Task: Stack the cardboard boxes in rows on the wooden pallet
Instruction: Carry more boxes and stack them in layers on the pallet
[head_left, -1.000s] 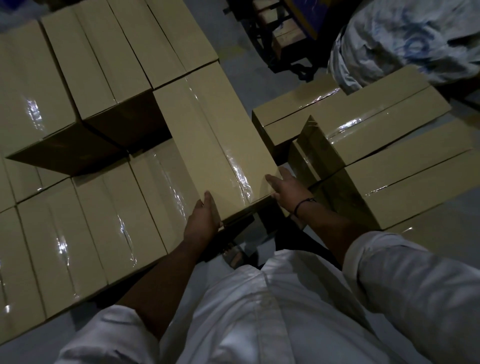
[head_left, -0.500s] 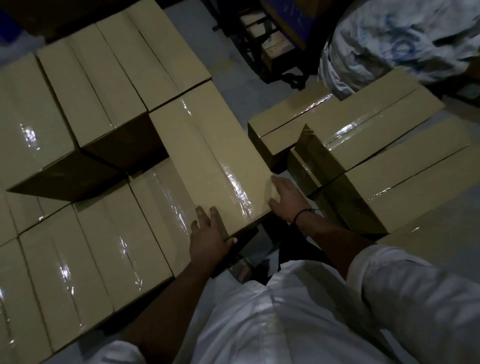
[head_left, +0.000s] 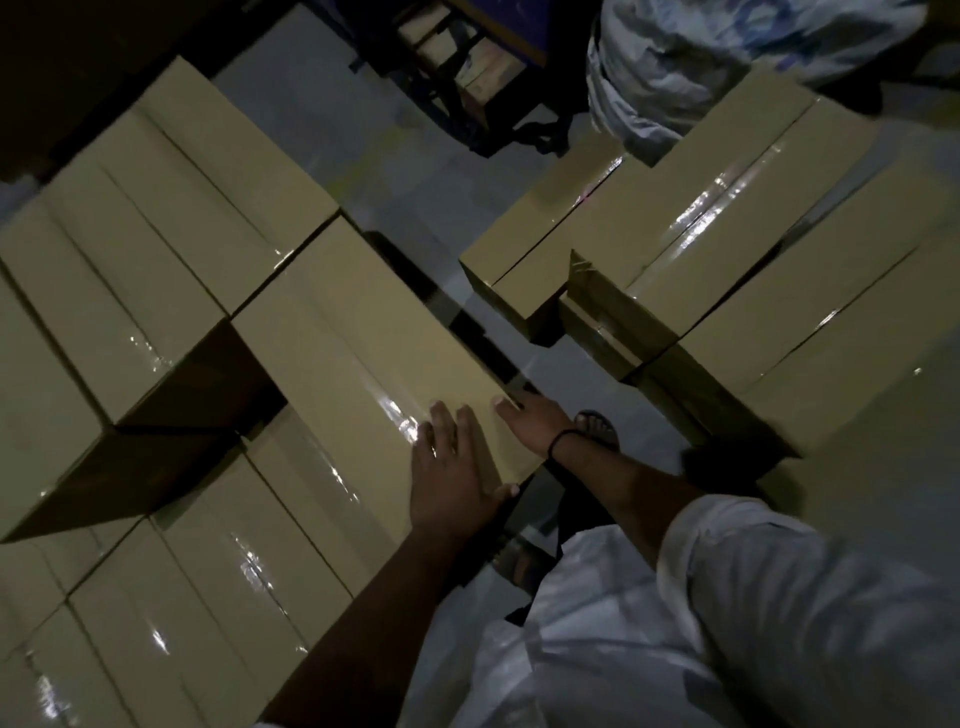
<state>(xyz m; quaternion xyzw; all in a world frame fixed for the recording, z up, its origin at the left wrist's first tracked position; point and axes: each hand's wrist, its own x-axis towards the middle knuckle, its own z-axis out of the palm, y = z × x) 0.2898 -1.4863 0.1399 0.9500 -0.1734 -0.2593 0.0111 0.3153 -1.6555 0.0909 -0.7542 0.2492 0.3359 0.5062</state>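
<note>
The cardboard box (head_left: 363, 338) lies mid-frame on the stacked boxes (head_left: 156, 234) at left. The left grip (head_left: 452, 467) rests flat, fingers (head_left: 441, 418) straight, on its near end. The right grip (head_left: 530, 423) touches its near right corner, its curl lost in the dark.

Stack (head_left: 156, 291) left, loose boxes (head_left: 753, 270) right, floor (head_left: 405, 171) between; sack (head_left: 701, 67) behind loose boxes; 1 box (head_left: 363, 353) atop stack's right edge.
</note>
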